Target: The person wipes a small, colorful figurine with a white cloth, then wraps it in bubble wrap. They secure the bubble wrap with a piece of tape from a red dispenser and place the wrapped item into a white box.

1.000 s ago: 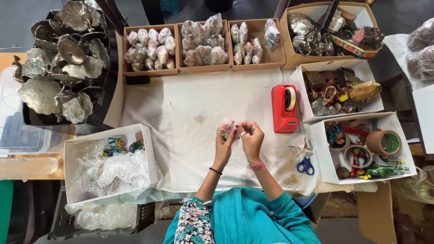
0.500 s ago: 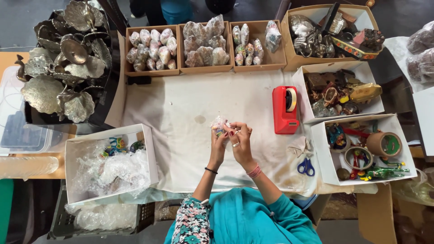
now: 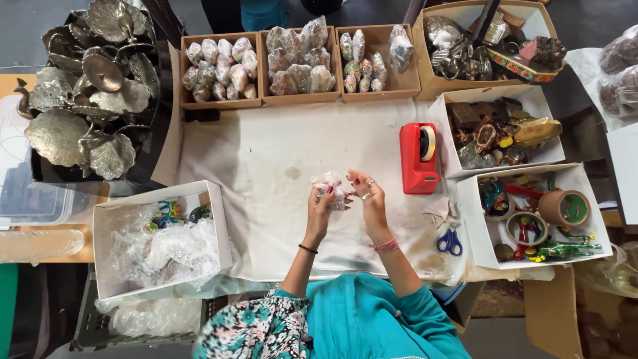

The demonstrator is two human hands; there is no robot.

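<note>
Both of my hands meet over the middle of the white cloth (image 3: 266,173) on the table. My left hand (image 3: 320,207) and my right hand (image 3: 369,198) together hold a small object wrapped in clear bubble wrap (image 3: 329,185), with colour showing through the wrap. Fingers of both hands press on the wrap. A red tape dispenser (image 3: 417,156) stands just right of my right hand. Blue-handled scissors (image 3: 450,240) lie on the cloth near my right forearm.
Three brown boxes (image 3: 299,63) of wrapped items line the far edge. A white box (image 3: 159,242) with bubble wrap and small colourful figures sits at left. Silver metal dishes (image 3: 86,86) pile at far left. White boxes (image 3: 531,213) of trinkets and tape rolls stand at right.
My hands have drifted slightly left and away from me with the wrapped object, and the fingers have shifted on the wrap. Everything else stays put.
</note>
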